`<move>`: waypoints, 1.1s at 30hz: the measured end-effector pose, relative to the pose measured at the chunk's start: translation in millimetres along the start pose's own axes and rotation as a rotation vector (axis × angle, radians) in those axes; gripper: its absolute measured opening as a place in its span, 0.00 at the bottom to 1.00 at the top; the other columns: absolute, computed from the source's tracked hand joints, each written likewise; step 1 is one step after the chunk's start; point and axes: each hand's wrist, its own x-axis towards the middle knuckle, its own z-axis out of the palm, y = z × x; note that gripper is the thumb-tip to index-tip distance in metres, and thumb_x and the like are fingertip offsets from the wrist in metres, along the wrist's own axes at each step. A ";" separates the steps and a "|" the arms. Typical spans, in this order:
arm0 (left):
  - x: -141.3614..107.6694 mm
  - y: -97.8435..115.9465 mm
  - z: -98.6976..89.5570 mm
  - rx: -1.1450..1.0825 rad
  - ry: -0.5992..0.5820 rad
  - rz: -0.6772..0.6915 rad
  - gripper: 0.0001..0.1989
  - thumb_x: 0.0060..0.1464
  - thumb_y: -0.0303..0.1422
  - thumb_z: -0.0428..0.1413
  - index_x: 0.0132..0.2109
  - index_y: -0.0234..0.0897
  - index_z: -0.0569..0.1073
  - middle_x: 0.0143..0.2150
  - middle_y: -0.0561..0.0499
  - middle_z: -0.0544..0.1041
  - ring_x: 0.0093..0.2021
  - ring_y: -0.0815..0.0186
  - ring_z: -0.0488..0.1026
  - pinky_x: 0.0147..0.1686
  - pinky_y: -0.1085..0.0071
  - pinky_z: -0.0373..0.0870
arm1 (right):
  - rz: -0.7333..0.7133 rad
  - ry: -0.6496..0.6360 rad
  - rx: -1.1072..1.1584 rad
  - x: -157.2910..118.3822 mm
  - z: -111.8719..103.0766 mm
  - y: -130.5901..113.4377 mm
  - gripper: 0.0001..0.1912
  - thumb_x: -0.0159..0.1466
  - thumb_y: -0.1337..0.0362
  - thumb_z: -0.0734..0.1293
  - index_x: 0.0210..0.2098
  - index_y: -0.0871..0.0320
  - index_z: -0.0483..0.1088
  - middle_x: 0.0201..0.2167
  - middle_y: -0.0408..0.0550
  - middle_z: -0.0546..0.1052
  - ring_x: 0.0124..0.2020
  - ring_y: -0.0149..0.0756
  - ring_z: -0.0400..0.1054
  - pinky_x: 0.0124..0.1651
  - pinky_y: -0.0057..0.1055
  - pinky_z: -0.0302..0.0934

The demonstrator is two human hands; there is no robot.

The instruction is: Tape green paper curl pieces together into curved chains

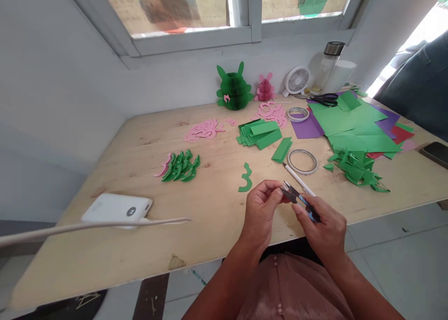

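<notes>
My right hand (324,222) is wrapped round a pair of thread snips (303,204) near the table's front edge, their blades pointing up and to the left. The fingers of my left hand (262,203) pinch together right beside the blade tips; what they hold, if anything, is too small or hidden to make out. Just beyond my left hand lies a curved green paper cutout (246,178), flat on the wood. A white pen (297,177) lies slanting behind the snips, next to a roll of tape (303,161).
Green cutouts (181,166), pink cutouts (203,130) and folded green strips (261,133) lie on the table (140,142). Green scraps (357,168) are at right. A green paper rabbit (234,88) stands behind. A power bank (117,209) sits left, a cable (87,226) crossing before it.
</notes>
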 end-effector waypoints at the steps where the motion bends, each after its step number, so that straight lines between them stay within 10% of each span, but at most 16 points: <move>1: 0.2 -0.2 -0.3 -0.006 0.000 -0.001 0.07 0.45 0.33 0.63 0.31 0.34 0.75 0.28 0.52 0.77 0.30 0.70 0.72 0.37 0.71 0.70 | 0.001 0.002 0.001 -0.2 0.0 0.2 0.12 0.63 0.56 0.63 0.35 0.57 0.74 0.23 0.43 0.75 0.21 0.29 0.67 0.25 0.25 0.59; 14: -4.4 -0.2 -5.6 0.218 0.029 0.169 0.07 0.50 0.33 0.60 0.38 0.37 0.79 0.33 0.49 0.79 0.34 0.66 0.75 0.41 0.68 0.71 | 0.247 0.015 0.210 0.6 -1.5 -0.2 0.14 0.60 0.53 0.65 0.34 0.57 0.76 0.26 0.45 0.78 0.23 0.32 0.69 0.25 0.26 0.62; 33: -9.3 -12.2 -25.1 1.220 -0.051 1.150 0.18 0.55 0.19 0.49 0.51 0.35 0.71 0.42 0.44 0.77 0.45 0.62 0.73 0.46 0.62 0.72 | 0.827 -0.045 0.943 20.1 5.7 -22.7 0.14 0.49 0.56 0.74 0.28 0.61 0.74 0.17 0.37 0.58 0.19 0.22 0.46 0.20 0.23 0.40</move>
